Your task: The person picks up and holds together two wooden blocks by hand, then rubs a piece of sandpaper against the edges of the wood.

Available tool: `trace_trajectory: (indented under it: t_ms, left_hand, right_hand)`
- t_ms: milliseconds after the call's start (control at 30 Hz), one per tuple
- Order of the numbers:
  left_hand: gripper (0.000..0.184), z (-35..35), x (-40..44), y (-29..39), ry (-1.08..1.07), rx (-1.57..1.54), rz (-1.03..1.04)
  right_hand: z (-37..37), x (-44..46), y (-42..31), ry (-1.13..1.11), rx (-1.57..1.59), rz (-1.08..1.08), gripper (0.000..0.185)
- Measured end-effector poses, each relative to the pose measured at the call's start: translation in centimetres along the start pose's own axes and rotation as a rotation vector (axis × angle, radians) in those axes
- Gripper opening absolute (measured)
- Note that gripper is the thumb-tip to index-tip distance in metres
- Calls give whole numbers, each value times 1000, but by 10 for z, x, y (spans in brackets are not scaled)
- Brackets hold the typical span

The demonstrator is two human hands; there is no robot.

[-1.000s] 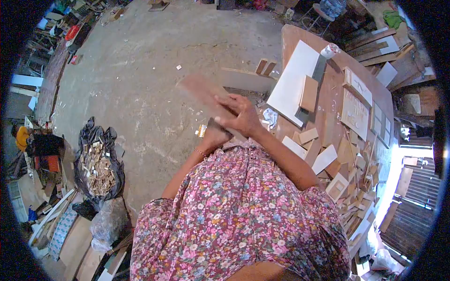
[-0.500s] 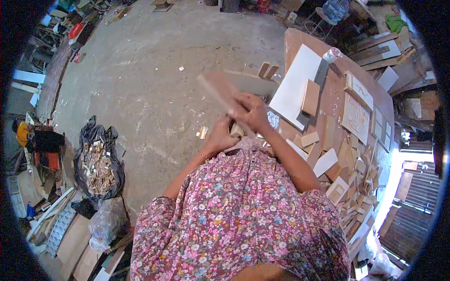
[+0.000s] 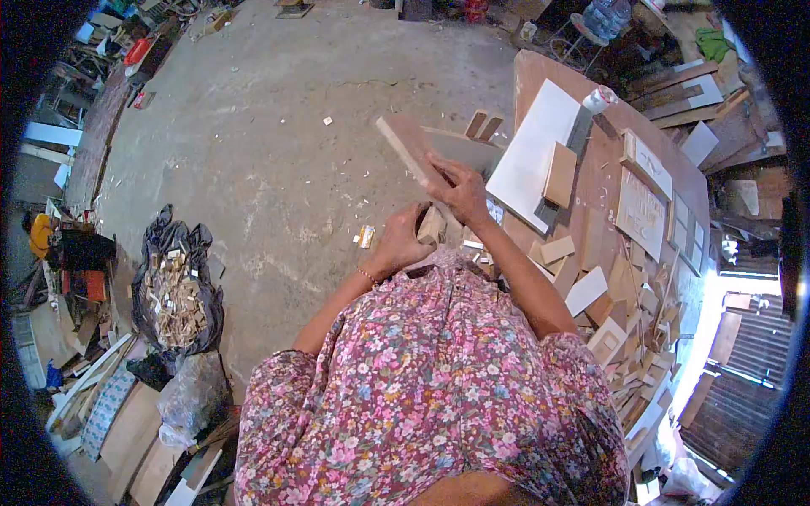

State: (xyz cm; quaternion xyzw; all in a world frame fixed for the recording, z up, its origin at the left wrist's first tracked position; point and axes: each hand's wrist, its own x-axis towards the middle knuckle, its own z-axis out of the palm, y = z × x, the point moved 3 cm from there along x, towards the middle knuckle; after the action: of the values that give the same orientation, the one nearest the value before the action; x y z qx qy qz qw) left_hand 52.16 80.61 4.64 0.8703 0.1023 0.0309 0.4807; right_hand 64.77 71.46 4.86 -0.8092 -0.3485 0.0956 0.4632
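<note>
Board in the right hand, small block in the left

Near the middle of the frame, the right hand (image 3: 457,196) holds a flat wooden board (image 3: 403,145), its fingers bent over the near part of it. The board slants from just above the centre of the frame down toward the shirt front, its far end pointing to the upper left. Just below, the left hand (image 3: 401,239) has its fingers and thumb curled around a small wooden block (image 3: 433,225), close to the board's lower part; whether the two pieces touch is hard to tell. A thin bracelet (image 3: 368,276) circles the left wrist, and a floral shirt (image 3: 439,363) fills the bottom centre.

Along the right of the frame stands a brown desk (image 3: 530,74). A white panel (image 3: 530,148) lies on it, with a brown wooden piece (image 3: 559,175) partly over the panel's lower right edge. A white can (image 3: 599,99) stands near the panel's top, a panel with raised lettering (image 3: 639,215) lies farther right, and wood offcuts (image 3: 624,308) pile up toward the lower right.

On the floor (image 3: 270,160) at left, a black bag (image 3: 162,226) gapes around wood scraps (image 3: 175,295), with a clear plastic bag (image 3: 196,396) just below. A small orange-and-white packet (image 3: 365,236) lies left of the hands.
</note>
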Motion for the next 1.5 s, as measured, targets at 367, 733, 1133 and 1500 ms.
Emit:
trace_trajectory:
  t_ms: [367,733,1133,1500]
  left_hand:
    - [45,10,-4,-13,-37,-158,-5]
    - [47,5,1,-2,-58,-44,40]
    - [42,8,-2,-4,-47,19,33]
    - [40,14,-4,-1,-79,-100,52]
  right_hand:
    - [2,-13,-8,0,-88,-111,55]
    - [10,-14,-1,10,-64,-95,54]
    - [3,-11,-21,-64,39,-31,57]
    - [6,-3,-30,9,58,-86,52]
